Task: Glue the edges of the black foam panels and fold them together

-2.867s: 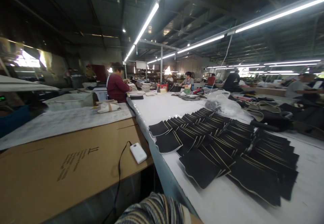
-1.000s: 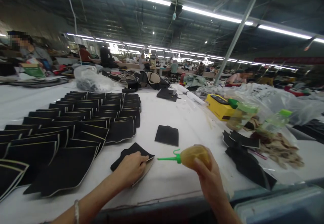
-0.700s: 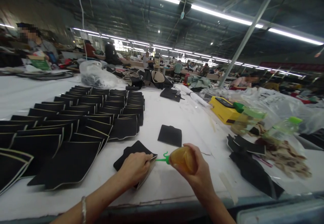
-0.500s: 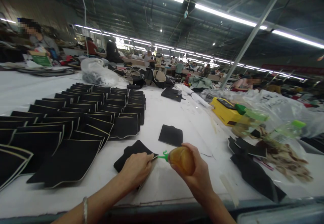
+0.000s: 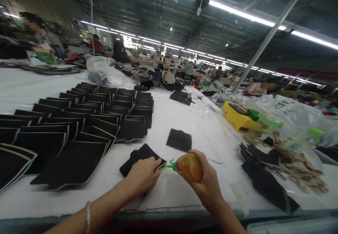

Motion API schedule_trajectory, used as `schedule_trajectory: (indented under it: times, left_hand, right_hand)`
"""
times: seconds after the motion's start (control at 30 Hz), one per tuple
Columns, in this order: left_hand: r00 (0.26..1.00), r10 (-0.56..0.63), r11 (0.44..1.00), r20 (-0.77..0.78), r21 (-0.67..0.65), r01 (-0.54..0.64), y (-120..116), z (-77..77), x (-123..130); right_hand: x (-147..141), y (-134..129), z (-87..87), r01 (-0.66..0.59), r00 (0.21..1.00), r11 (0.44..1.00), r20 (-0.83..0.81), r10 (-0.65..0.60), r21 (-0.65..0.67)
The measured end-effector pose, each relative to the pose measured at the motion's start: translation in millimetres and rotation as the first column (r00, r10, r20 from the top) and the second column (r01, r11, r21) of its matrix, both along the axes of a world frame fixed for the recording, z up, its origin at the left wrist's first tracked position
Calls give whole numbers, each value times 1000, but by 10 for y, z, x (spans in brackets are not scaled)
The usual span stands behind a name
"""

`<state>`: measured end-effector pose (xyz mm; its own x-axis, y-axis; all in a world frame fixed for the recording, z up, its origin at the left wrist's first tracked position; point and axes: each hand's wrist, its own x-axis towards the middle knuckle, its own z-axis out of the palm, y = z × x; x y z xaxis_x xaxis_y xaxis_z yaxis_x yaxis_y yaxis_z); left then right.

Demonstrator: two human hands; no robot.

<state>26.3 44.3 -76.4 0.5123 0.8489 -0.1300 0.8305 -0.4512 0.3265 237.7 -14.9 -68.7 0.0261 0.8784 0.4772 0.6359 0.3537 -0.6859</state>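
Observation:
My right hand [image 5: 209, 182] is wrapped round a squeeze bottle [image 5: 190, 167] of amber liquid, held tilted on its side. Its thin green nozzle [image 5: 170, 165] points left, and the tip is at the edge of a black panel [image 5: 141, 154]. That panel is gripped by my left hand [image 5: 145, 174], thumb and fingers near its right corner; the palm hides part of it. Whether the nozzle touches the edge or stops just short, I cannot tell. Beyond the bottle, a second black panel [image 5: 179, 140] lies flat on the white table [image 5: 169, 198].
Rows of overlapping black panels [image 5: 76, 160] with pale edges cover the left side. To the right are a yellow box [image 5: 236, 119], a clear bottle with a green cap [image 5: 303, 139], black scraps [image 5: 264, 181] and a brown-stained cloth [image 5: 301, 172]. Several people work farther back.
The view has shifted slightly. Both hands keep nearly the same pose, with the nozzle still at the panel's right corner.

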Motion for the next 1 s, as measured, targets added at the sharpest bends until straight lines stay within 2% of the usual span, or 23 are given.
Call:
schedule_trajectory:
  times: [0.07,0.27,0.4,0.5,0.6,0.73,0.9,1.0]
  left_hand:
    - [1000,-1,1000,1,-1,1,0,9,8]
    - [1000,-3,1000,-2,-15,3,-8,33,9]
    - [1000,-7,1000,25,-15,7,-8,19,-13]
    - [999,-17,1000,28,-25,18,-4,17,-27]
    - [999,-32,999,40,-38,33,10,20,-35]
    - [997,-49,998,52,-24,50,34,-3,-47]
    - [997,-65,998,48,-9,65,34,-38,-70]
    - [996,-82,997,43,-7,83,28,-29,-75]
  right_hand:
    - [-1,-2,10,-17,999,999,-33,16,-32]
    - [25,12,17,40,995,997,-87,-45,-63]
    - [24,0,-17,-55,982,990,-187,30,-129]
    - [25,-4,-25,-54,966,985,-258,9,-166]
    - [30,-18,-37,-29,965,983,-261,-19,-180]
    - [27,-54,-79,-126,954,972,-293,64,-198]
    - [13,-83,-115,-71,949,978,-314,6,-195]
    - [-13,-125,-127,-135,941,970,-332,61,-203]
